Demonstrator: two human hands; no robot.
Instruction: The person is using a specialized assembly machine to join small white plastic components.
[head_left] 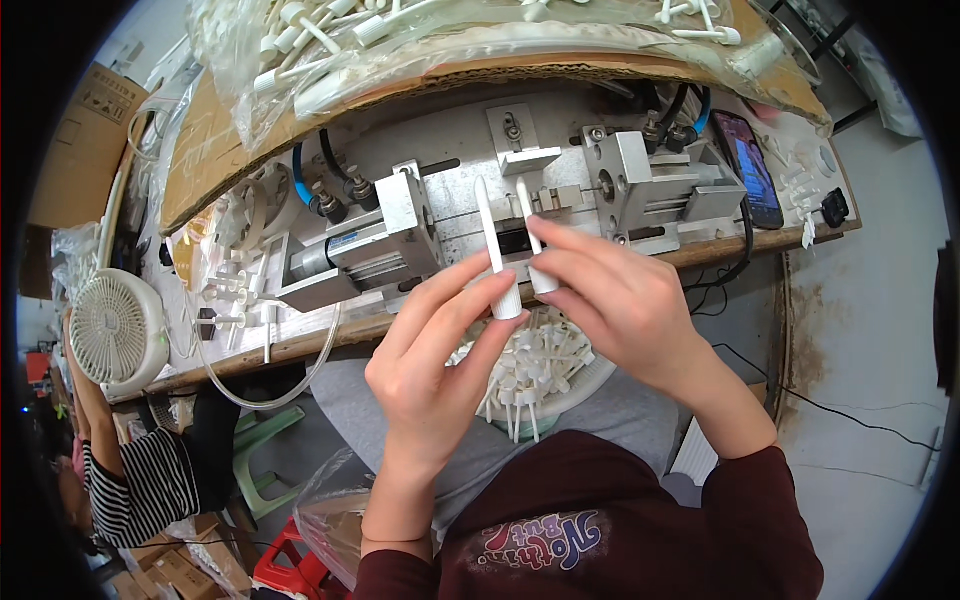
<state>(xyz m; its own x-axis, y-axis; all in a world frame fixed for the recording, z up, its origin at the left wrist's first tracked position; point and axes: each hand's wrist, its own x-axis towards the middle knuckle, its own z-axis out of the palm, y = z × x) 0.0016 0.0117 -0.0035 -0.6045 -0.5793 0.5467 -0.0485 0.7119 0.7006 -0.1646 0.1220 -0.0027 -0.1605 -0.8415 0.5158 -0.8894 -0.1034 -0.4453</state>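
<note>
- Nearest us, a white bowl (590, 385) rests on our lap, heaped with small white plastic nozzles (530, 365); we judge it best to keep the bowl level while both hands work just above it, or the loose pieces may slide out.
- Our left hand (435, 350) rises from the lower edge with the wrist bent back, its fingers (480, 290) pinching the ribbed base of one long white nozzle (495, 255), tip pointing up and away.
- Our right hand (625, 300) comes in from the right with the palm turned down, thumb and forefinger pressed on the base of a second nozzle (530, 240), which stands just beside the first (almost parallel, the tips slightly apart).
- For a clean step we would hold each piece low by its base, leaving the tapered ends free and straight toward the metal fixture (520, 150).
- Beyond the hands, the pneumatic press jig (400, 225) sits on the worktop (300, 345), its clamp blocks on either side of the raised nozzles.
- Farther still, a cardboard sheet (210, 160) carries clear bags of more white parts (330, 30); a phone (748, 165) lies at the right, a small fan (115, 330) at the left.
</note>
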